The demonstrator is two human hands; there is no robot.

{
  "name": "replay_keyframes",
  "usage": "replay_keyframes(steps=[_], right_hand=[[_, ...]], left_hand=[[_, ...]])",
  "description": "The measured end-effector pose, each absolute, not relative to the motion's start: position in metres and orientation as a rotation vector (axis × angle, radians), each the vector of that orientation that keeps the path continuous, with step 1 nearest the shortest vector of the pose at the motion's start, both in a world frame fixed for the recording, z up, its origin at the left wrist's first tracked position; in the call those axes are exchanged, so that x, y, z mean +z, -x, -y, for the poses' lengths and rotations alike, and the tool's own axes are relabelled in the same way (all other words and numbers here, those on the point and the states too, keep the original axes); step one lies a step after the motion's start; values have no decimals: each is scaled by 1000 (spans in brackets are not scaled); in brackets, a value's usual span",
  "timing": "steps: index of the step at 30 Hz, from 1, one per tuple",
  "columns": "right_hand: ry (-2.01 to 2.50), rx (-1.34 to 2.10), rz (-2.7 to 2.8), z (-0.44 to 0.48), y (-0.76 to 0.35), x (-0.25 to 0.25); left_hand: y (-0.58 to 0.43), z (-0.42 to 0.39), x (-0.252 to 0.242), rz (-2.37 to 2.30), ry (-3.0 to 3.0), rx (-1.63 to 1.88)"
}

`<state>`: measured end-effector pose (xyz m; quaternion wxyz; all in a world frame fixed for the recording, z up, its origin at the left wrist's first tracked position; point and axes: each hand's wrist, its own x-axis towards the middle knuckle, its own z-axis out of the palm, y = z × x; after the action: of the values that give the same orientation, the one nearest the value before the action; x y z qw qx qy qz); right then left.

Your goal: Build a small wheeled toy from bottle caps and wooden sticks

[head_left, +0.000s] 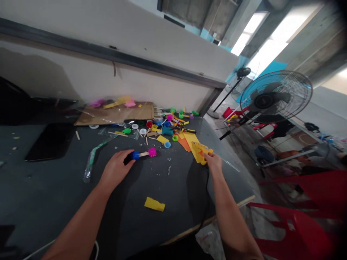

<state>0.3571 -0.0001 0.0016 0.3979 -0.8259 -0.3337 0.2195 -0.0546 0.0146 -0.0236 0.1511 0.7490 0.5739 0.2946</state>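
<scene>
The blue cap (135,155) is pinched by the left hand (118,167), fingers half-curled, and the glue gun (201,148) clasped by the right hand (214,163), fingers closed, beyond which paper (189,139) could be smeared by the nozzle (193,143).

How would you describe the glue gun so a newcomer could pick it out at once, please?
Start at the dark table, then find the person's right hand on its right side. That hand holds the yellow glue gun. Unlike the flat yellow and orange sheets beside it, it trails a black cord.
</scene>
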Motion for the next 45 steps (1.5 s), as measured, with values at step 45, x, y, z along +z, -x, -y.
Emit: replay_keyframes(steps=[45], right_hand=[[1122,597,2224,-53,-170,-16]], left_hand=[[50,-13,-20,-1688,-1995,899]])
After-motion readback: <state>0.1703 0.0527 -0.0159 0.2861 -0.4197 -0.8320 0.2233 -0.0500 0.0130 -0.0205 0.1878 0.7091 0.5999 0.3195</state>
